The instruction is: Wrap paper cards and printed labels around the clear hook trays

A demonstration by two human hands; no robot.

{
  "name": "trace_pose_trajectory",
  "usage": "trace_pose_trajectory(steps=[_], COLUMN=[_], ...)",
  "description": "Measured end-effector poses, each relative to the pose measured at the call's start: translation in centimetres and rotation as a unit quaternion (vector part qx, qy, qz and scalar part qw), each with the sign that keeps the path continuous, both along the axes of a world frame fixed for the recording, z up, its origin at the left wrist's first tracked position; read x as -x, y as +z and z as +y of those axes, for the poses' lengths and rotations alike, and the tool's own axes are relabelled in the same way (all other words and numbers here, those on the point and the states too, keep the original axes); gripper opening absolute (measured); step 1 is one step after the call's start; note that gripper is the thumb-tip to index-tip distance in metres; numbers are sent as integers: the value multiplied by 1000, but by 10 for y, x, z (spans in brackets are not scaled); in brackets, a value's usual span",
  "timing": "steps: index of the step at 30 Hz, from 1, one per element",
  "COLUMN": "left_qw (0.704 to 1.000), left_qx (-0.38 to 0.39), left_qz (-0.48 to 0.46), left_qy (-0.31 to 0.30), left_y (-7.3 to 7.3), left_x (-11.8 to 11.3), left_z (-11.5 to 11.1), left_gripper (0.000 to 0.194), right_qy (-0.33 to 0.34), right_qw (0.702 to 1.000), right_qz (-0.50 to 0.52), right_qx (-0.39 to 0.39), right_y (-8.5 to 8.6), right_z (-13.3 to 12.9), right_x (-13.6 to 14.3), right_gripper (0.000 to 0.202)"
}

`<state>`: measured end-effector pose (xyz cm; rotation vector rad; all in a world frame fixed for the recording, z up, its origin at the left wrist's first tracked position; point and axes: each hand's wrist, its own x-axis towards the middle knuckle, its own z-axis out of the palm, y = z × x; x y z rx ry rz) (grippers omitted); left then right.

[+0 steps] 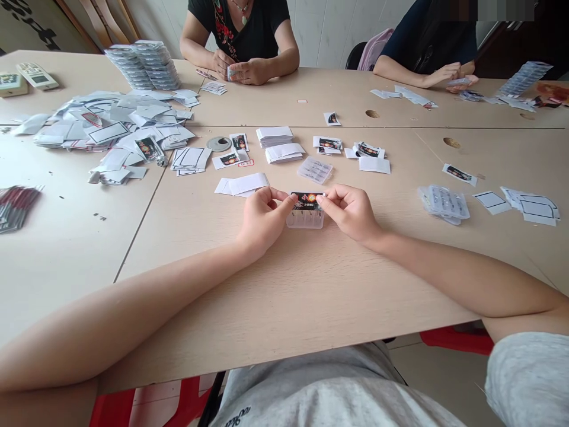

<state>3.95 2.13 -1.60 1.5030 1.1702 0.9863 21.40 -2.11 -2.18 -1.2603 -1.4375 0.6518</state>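
Observation:
My left hand (265, 220) pinches the left end of a black printed label (306, 201) with a bright orange-red design. At its right end, the thumb and fingers of my right hand (349, 209) are closed on it. Under the label is a small clear plastic box (306, 221) with compartments; the label covers its upper part. I cannot tell whether the label is stuck down on the lid. Just beyond my hands lie another clear compartment box (315, 170) and some white paper slips (242, 185).
A large heap of white labels (120, 121) spreads at the left, with stacked clear boxes (144, 64) behind. More clear boxes (443, 203) and labels (539, 207) lie to the right. A tape roll (219, 144) is near the middle. Two people work across the table (267, 308).

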Motion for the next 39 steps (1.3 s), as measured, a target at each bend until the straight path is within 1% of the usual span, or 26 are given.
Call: trace_pose_trajectory(steps=[9,17,20,23,26,29,31,32,34,35,37,39], left_qw=[1000,999,999,1000,1000,995,990,988,987,987,985,976], left_qx=[1,-14,-19,-11,9,33,46,50,48,39,15,-1], left_qz=[6,34,31,21,-9,-76,-108,-112,-91,-65,13,82], left_qy=[7,8,7,5,-24,-52,-75,-90,-124,-142,-173,-203], left_y=[2,3,2,1,3,7,10,12,14,15,17,19], left_x=[-1,-1,-1,0,1,3,5,5,7,7,7,7], left_z=[1,-3,-2,0,3,4,5,5,4,4,2,0], left_gripper=[28,25,26,26,26,30,33,31,26,27,32,41], right_qy=[-14,-5,7,33,61,84,89,89,88,91,107,129], right_qw=[1000,1000,1000,999,997,993,991,990,989,989,989,989], right_qz=[-14,-6,-5,6,38,79,99,107,117,117,98,67], right_qx=[2,2,0,-11,-15,-13,-7,-3,4,7,10,10], right_y=[1,0,0,1,3,3,3,2,3,3,5,7], right_z=[0,1,1,1,1,2,2,2,1,-1,-5,-11], right_x=[1,1,0,-1,-4,-8,-9,-10,-8,-7,-2,3], right_gripper=[33,35,41,50,51,50,51,52,53,54,53,51])
